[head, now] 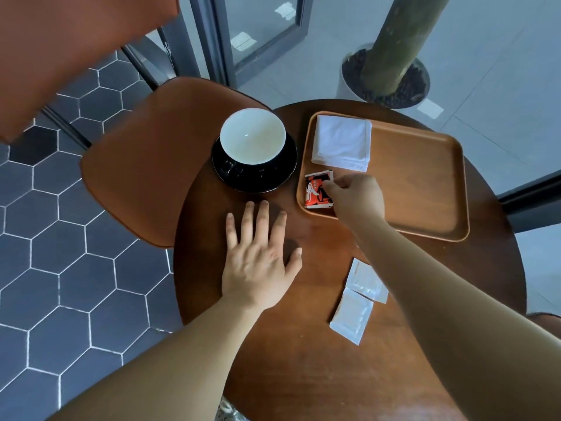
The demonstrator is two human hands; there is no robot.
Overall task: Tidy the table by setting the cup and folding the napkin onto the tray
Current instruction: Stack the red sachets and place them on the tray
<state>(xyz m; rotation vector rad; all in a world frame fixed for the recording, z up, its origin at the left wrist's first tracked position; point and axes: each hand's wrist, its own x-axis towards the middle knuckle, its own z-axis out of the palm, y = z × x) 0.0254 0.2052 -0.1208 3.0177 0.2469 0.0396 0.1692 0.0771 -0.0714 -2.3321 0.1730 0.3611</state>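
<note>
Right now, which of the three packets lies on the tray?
The red printed packet, pinched by the right hand; both white packets lie on the table.

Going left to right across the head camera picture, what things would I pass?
First the brown chair seat → cup on its black saucer → red packet → right hand pinching that packet.

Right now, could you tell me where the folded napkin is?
In the head view, the napkin lies in the tray's far left corner, just beyond the red packet.
</note>
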